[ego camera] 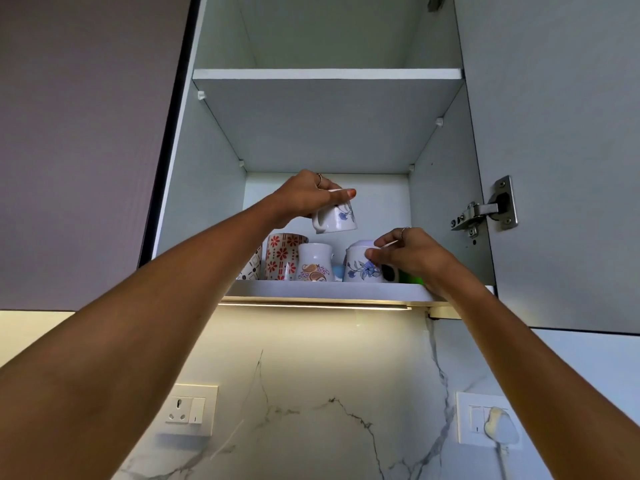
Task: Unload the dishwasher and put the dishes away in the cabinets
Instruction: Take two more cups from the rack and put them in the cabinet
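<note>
Holding a blue-flowered mug (335,216) upside down in the left hand (304,199), fingers clamped round it, she should lower it gently beside the mug (363,263) under her right hand (410,252), fingers pinching its base on the shelf (325,291).

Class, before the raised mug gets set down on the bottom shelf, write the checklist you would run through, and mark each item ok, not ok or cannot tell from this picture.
1. Left hand has a firm hold on the raised blue-flower mug: ok, fingers curl round it, mouth down.
2. Cabinet door out of the way: ok, swung open.
3. Right hand steadies the second blue-flower mug on the bottom shelf: ok.
4. Free spot between the paisley mug and the second mug: cannot tell, the gap looks narrow.
5. Room behind the front row: cannot tell, hidden.
</note>
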A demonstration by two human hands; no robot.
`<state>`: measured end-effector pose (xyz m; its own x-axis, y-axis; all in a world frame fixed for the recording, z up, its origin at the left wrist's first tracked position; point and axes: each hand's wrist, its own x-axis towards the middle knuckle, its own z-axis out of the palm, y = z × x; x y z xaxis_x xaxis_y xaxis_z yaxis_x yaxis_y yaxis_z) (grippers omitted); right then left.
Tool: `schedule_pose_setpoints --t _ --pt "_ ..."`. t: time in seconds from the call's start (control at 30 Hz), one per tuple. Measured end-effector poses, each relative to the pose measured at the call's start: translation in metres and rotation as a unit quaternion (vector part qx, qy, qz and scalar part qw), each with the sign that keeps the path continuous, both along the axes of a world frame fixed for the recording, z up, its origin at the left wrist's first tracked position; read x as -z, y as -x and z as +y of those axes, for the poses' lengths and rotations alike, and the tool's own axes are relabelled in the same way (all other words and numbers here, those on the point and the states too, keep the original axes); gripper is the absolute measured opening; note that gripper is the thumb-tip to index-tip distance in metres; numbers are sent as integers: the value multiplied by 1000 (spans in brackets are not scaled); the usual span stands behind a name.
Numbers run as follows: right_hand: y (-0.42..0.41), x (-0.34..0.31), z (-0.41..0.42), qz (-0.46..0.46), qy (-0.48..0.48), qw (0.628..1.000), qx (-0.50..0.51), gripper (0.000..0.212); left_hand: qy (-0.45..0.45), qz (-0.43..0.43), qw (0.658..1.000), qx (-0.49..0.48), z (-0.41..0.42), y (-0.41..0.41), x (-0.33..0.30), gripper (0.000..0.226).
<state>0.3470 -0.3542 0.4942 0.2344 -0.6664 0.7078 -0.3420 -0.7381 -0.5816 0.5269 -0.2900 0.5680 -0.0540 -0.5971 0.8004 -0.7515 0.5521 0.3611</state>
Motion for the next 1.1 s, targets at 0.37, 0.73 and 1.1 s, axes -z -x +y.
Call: schedule_pose_setpoints --t 0.37,0.73,1.1 --pt "2 -1 -4 -128 54 990 8 55 -120 -39 992 30 -18 3 3 30" --pt "1 3 -1 -148 121 980 52 57 -231 -14 971 62 -19 -1 -6 33" --pt "-1 3 0 -138 131 978 82 53 -181 -77 978 -67 -13 3 -15 55"
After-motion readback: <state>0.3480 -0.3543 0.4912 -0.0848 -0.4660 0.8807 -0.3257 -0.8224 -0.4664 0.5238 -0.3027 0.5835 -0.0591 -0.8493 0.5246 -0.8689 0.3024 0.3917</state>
